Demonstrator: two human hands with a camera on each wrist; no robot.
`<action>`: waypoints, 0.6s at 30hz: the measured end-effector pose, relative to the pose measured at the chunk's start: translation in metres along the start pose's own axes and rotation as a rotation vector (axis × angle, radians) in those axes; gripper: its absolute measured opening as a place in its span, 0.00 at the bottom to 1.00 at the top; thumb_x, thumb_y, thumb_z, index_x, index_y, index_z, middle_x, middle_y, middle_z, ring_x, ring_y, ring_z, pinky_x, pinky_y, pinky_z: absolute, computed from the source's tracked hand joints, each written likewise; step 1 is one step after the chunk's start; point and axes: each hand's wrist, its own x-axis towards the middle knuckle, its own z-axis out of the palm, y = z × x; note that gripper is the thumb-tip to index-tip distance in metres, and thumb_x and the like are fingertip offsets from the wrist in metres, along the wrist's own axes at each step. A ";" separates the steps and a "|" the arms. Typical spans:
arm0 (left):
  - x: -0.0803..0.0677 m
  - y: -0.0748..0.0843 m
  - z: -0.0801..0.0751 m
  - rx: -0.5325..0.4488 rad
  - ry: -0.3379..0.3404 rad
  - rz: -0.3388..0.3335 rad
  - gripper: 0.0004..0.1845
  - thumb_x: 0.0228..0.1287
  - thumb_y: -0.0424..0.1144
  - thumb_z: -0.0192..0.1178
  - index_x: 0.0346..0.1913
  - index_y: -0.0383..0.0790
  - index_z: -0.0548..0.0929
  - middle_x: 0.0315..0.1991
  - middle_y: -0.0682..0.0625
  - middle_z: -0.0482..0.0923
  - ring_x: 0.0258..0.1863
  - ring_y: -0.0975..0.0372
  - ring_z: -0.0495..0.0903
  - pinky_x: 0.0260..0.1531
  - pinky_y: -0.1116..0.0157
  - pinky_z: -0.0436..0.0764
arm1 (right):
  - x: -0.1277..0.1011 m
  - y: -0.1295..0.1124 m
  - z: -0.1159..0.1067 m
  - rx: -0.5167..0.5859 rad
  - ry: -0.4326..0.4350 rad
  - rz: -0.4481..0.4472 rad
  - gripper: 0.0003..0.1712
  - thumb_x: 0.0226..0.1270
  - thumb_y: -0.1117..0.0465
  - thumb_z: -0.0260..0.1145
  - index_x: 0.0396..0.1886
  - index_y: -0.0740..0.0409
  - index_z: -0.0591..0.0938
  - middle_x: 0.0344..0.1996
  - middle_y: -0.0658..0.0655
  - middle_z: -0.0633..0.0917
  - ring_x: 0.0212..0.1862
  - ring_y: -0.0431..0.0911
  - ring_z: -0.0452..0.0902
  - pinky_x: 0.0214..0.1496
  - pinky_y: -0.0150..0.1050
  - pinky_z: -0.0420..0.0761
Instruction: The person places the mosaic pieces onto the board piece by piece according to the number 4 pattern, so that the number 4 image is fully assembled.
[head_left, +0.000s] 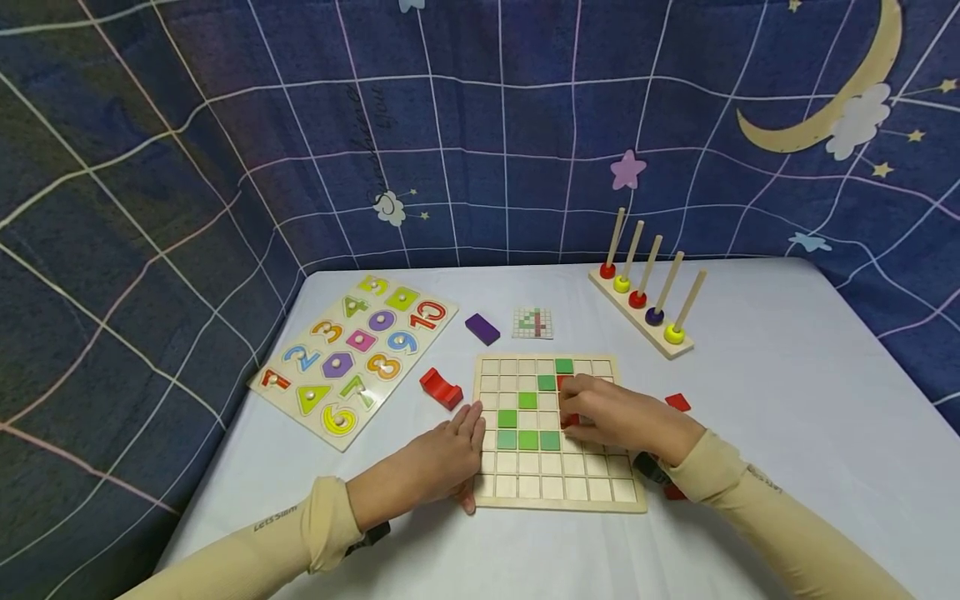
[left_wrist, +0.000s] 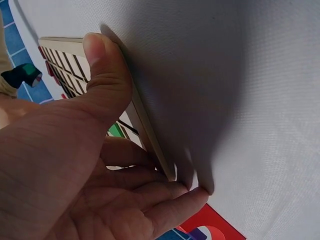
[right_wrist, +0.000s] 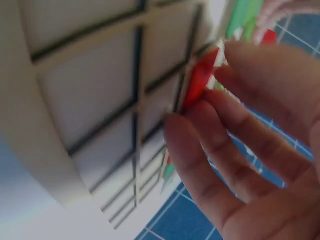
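A wooden grid board [head_left: 558, 504] lies on the white table with several green tiles [head_left: 528, 440] in its cells. My left hand [head_left: 444, 454] rests along the board's left edge, thumb near the front corner and fingers extended farther back. Over the board's right half is my right hand [head_left: 626, 414], its fingertips low on the grid. In the right wrist view, thumb and fingers pinch a red tile [right_wrist: 200, 79] at the board's surface. Another bit of red tile [head_left: 562, 381] shows by the knuckles; the hand hides the cells beneath it.
Behind the board lie a small pattern card [head_left: 532, 323] and a purple block [head_left: 482, 329]. A red curved block [head_left: 441, 389] and a number puzzle board [head_left: 300, 408] are to the left. A peg stand [head_left: 678, 346] with rings stands back right. Loose red tiles [head_left: 678, 402] lie beside my right forearm.
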 end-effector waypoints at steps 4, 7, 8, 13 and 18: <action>0.001 0.000 -0.001 -0.026 -0.012 -0.004 0.50 0.65 0.57 0.73 0.81 0.31 0.67 0.83 0.36 0.62 0.83 0.47 0.66 0.72 0.56 0.80 | -0.008 0.000 -0.009 -0.002 -0.011 -0.008 0.02 0.68 0.65 0.77 0.39 0.57 0.91 0.43 0.51 0.87 0.48 0.44 0.79 0.52 0.39 0.86; 0.001 0.001 -0.001 -0.025 -0.015 -0.004 0.50 0.65 0.57 0.73 0.81 0.31 0.66 0.83 0.36 0.62 0.83 0.47 0.66 0.73 0.56 0.80 | -0.018 0.004 -0.017 0.001 0.006 -0.010 0.05 0.67 0.68 0.77 0.40 0.58 0.91 0.44 0.52 0.87 0.49 0.45 0.81 0.52 0.40 0.88; 0.001 0.001 -0.001 -0.020 -0.016 -0.003 0.50 0.66 0.57 0.73 0.81 0.31 0.66 0.83 0.36 0.62 0.83 0.47 0.66 0.73 0.57 0.80 | -0.022 0.005 -0.019 0.000 0.009 -0.003 0.05 0.66 0.68 0.77 0.41 0.58 0.91 0.44 0.52 0.87 0.48 0.44 0.81 0.51 0.40 0.88; 0.000 0.000 -0.001 -0.021 -0.014 -0.001 0.49 0.66 0.56 0.73 0.81 0.31 0.67 0.83 0.36 0.62 0.83 0.47 0.66 0.72 0.56 0.80 | -0.045 0.015 -0.033 -0.021 0.019 0.065 0.08 0.63 0.70 0.78 0.42 0.58 0.92 0.44 0.52 0.88 0.48 0.45 0.84 0.51 0.42 0.90; 0.000 0.000 0.000 -0.009 0.001 0.006 0.49 0.66 0.56 0.73 0.80 0.31 0.67 0.83 0.36 0.64 0.82 0.47 0.67 0.72 0.56 0.81 | -0.070 0.028 -0.043 -0.048 0.027 0.152 0.11 0.60 0.70 0.80 0.41 0.56 0.92 0.43 0.50 0.88 0.47 0.45 0.84 0.49 0.42 0.90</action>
